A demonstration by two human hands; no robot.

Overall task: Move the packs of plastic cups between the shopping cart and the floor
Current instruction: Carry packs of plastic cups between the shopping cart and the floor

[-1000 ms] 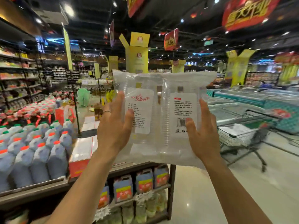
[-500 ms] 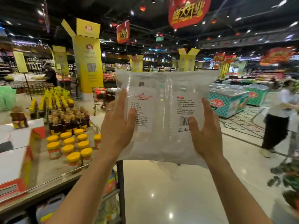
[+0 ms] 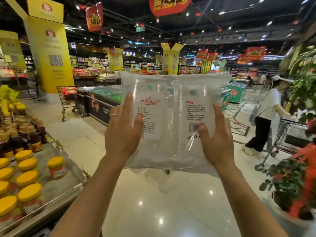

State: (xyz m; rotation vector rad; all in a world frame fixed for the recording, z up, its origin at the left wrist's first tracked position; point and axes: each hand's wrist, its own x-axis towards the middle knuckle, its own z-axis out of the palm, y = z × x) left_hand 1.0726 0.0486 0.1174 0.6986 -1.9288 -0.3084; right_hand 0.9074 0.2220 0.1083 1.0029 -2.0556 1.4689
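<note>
Pack of plastic cups [image 3: 172, 93] is clasped by fingers [image 3: 127, 104] of left hand [image 3: 122, 134] and right hand [image 3: 216, 142]; even pressure is advised.

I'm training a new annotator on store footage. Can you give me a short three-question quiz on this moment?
1. True or false: the left hand and the right hand hold the packs of plastic cups up in the air, off the floor.
2. Which wears the ring? A) left hand B) right hand C) neither.
3. Fill in: the jars at the left have ___ lids.
Key: 1 true; 2 A; 3 yellow.
</note>
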